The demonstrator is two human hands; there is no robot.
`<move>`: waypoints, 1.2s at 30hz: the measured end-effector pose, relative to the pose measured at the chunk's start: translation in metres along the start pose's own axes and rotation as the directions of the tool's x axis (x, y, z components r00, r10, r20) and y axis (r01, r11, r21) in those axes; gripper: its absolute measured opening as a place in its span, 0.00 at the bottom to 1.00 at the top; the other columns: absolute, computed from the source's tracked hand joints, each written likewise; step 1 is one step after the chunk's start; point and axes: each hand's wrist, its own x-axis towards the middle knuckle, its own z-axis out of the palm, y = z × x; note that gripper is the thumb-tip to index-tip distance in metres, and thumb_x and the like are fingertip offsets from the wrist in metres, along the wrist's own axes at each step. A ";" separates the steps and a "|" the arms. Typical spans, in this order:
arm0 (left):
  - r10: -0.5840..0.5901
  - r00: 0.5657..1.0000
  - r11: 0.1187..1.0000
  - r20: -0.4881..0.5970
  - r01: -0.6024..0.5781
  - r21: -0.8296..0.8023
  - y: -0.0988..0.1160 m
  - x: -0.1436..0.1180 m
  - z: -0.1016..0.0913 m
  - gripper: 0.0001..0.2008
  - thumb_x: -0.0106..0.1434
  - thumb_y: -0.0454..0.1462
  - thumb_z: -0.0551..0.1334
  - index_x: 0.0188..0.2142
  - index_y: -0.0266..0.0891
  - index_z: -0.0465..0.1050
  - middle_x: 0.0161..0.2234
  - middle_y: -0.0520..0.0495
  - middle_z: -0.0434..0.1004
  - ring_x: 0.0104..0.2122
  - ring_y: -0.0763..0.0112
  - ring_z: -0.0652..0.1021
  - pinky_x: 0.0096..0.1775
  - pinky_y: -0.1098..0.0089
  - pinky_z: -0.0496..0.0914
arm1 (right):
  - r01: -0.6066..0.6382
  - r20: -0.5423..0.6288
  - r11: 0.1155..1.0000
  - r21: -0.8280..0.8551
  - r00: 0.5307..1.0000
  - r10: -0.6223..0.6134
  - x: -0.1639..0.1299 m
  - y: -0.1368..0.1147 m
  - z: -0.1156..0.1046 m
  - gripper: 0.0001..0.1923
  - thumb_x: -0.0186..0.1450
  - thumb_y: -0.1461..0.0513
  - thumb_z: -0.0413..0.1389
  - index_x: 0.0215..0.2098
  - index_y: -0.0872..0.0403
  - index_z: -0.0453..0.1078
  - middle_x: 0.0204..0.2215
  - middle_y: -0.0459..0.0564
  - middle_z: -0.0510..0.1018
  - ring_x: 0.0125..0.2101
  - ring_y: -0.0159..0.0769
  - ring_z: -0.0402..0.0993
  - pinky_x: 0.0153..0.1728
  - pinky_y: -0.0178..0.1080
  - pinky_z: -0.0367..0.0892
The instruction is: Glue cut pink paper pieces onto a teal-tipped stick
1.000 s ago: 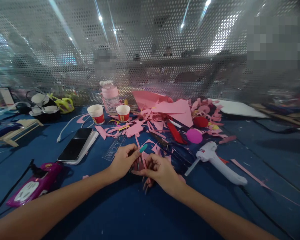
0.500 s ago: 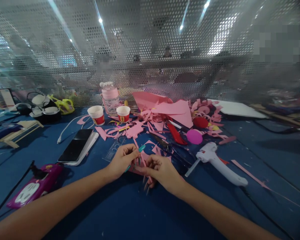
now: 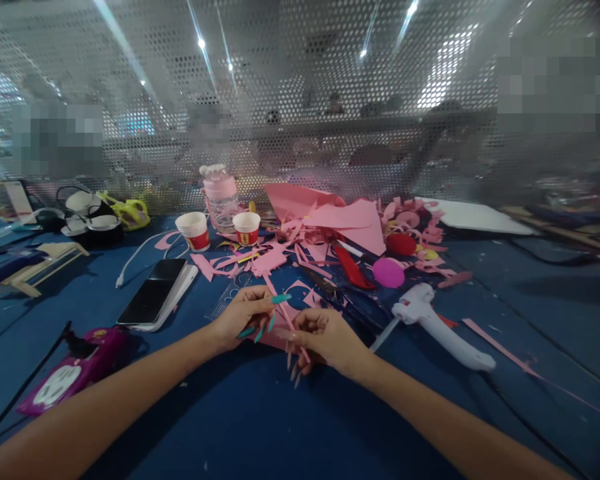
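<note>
Slightly right of the middle, my right hand [image 3: 327, 340] pinches a narrow pink paper strip [image 3: 286, 315] between thumb and fingers. The strip slants up and left from that grip. My left hand [image 3: 246, 319], with long teal nails, is beside the strip's upper part. Its thumb tip lies by the strip and its other fingers hang apart below, so it looks open; whether the thumb touches the strip I cannot tell. Under and behind the hands lies a flat pink sheet [image 3: 273, 337], partly covered by them. A clear stencil ruler [image 3: 223, 300] lies behind my left hand.
Pink paper scraps [image 3: 270, 259] are heaped at the back, near a red-handled cutter [image 3: 351, 267]. To the right lies a white glue gun [image 3: 445, 330] with a cord. Leftward are a phone [image 3: 153, 293], a purple device [image 3: 73, 370], paper cups [image 3: 193, 230] and a bottle [image 3: 221, 197].
My left hand's fingers have drawn back a little to the left and spread from the strip. The thumb now points more to the right. My right hand keeps its pinch almost in place.
</note>
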 end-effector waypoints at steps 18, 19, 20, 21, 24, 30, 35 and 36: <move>0.261 0.920 0.964 -0.292 -0.261 0.041 -0.008 0.009 -0.003 0.13 0.45 0.40 0.68 0.27 0.34 0.70 0.19 0.53 0.72 0.11 0.84 0.63 0.13 0.79 0.57 | 0.107 -0.006 0.981 0.164 0.994 -0.108 0.004 0.007 -0.003 0.21 0.43 0.55 0.66 0.22 0.55 0.58 0.12 0.39 0.72 0.10 0.27 0.68 0.11 0.29 0.66; 0.270 0.907 0.962 -0.322 -0.271 0.043 -0.008 0.009 -0.003 0.13 0.45 0.40 0.67 0.25 0.34 0.69 0.19 0.54 0.72 0.11 0.84 0.63 0.13 0.79 0.57 | 0.107 -0.010 0.981 0.164 0.994 -0.107 0.004 0.007 -0.003 0.21 0.43 0.55 0.66 0.22 0.55 0.58 0.12 0.39 0.71 0.10 0.27 0.68 0.11 0.29 0.66; 0.274 0.896 0.960 -0.350 -0.278 0.039 -0.007 0.010 -0.004 0.13 0.46 0.41 0.67 0.24 0.35 0.67 0.17 0.55 0.71 0.11 0.85 0.62 0.13 0.80 0.56 | 0.108 -0.012 0.981 0.163 0.994 -0.107 0.004 0.008 -0.003 0.21 0.42 0.55 0.66 0.22 0.55 0.58 0.12 0.38 0.70 0.10 0.27 0.68 0.11 0.29 0.66; 0.274 0.888 0.959 -0.370 -0.282 0.034 -0.007 0.010 -0.004 0.13 0.47 0.42 0.66 0.23 0.35 0.65 0.16 0.56 0.69 0.10 0.85 0.62 0.13 0.80 0.54 | 0.110 -0.012 0.981 0.163 0.994 -0.109 0.004 0.008 -0.003 0.21 0.42 0.55 0.66 0.22 0.55 0.58 0.11 0.38 0.70 0.10 0.27 0.68 0.11 0.29 0.66; 0.257 0.882 0.964 -0.396 -0.261 0.047 -0.007 0.009 -0.003 0.14 0.51 0.43 0.63 0.22 0.37 0.60 0.11 0.60 0.60 0.09 0.85 0.58 0.12 0.81 0.51 | 0.118 -0.004 0.982 0.145 0.993 -0.118 0.005 0.009 -0.004 0.21 0.43 0.56 0.66 0.22 0.55 0.58 0.11 0.38 0.70 0.11 0.26 0.67 0.11 0.29 0.67; 0.250 0.923 0.950 -0.293 -0.175 0.258 -0.010 0.000 0.002 0.23 0.55 0.51 0.56 0.15 0.37 0.56 0.08 0.59 0.54 0.08 0.85 0.56 0.11 0.80 0.50 | 0.123 -0.022 0.988 0.095 0.992 -0.122 0.005 0.011 -0.005 0.21 0.42 0.56 0.66 0.22 0.55 0.58 0.11 0.37 0.69 0.10 0.25 0.66 0.11 0.29 0.67; 0.159 0.981 0.969 -0.108 -0.134 0.208 -0.009 0.000 0.006 0.20 0.54 0.52 0.57 0.22 0.36 0.62 0.13 0.57 0.64 0.10 0.81 0.65 0.14 0.79 0.59 | 0.110 -0.027 0.992 0.063 0.994 -0.108 0.003 0.008 -0.002 0.22 0.42 0.55 0.66 0.22 0.54 0.57 0.09 0.37 0.68 0.09 0.26 0.65 0.11 0.29 0.64; 0.144 0.986 0.971 -0.080 -0.125 0.205 -0.009 0.000 0.006 0.18 0.54 0.51 0.58 0.25 0.36 0.63 0.15 0.56 0.68 0.12 0.81 0.67 0.16 0.79 0.61 | 0.108 -0.033 0.993 0.043 0.994 -0.106 0.002 0.007 -0.001 0.22 0.41 0.56 0.66 0.22 0.54 0.57 0.09 0.37 0.68 0.09 0.25 0.64 0.11 0.28 0.64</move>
